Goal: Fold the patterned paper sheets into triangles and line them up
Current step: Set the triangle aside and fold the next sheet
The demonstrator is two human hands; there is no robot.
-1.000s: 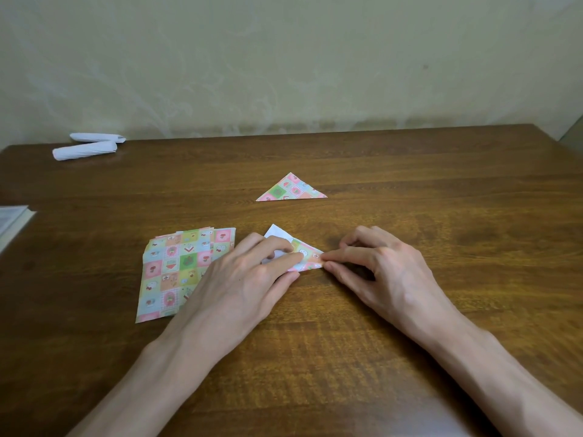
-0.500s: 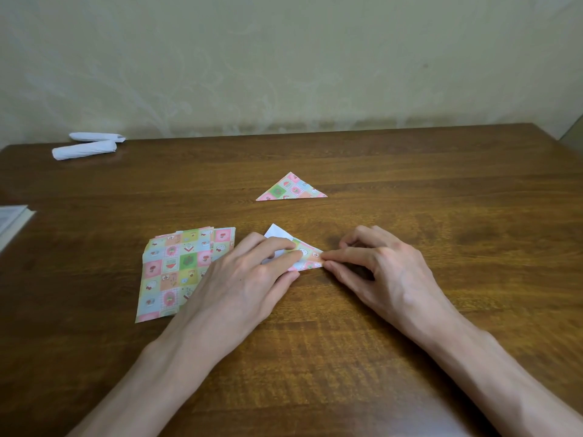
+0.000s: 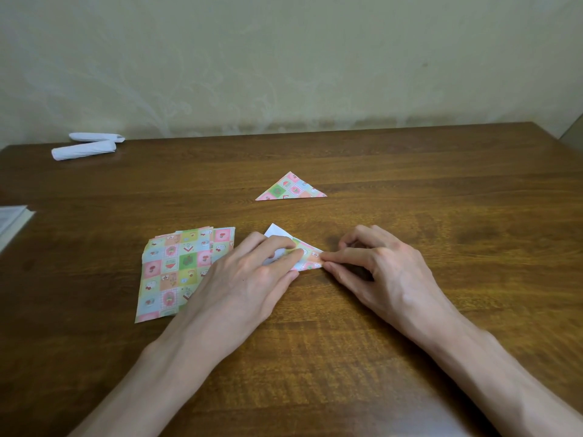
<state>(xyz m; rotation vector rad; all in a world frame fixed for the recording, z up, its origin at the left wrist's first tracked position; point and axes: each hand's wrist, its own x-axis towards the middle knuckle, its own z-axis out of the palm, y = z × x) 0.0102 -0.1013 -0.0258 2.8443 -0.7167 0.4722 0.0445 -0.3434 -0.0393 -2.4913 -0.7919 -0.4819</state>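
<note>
Nothing has visibly shifted in the last second. Nearest, my left hand (image 3: pixel 249 279) presses flat-fingered on the half-folded sheet (image 3: pixel 307 255), while my right hand (image 3: pixel 378 266) pinches its 3 o'clock corner. Thin, light and likely slippery on the table (image 3: pixel 410 357), it wants holding by its corners. The stack (image 3: pixel 176 269) lies at 9 o'clock, the finished triangle (image 3: pixel 290 189) at 12.

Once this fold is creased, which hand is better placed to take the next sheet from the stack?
Left, probably. The left hand lies partly over the stack; the right hand is across the half-folded sheet, pinching its corner.
</note>
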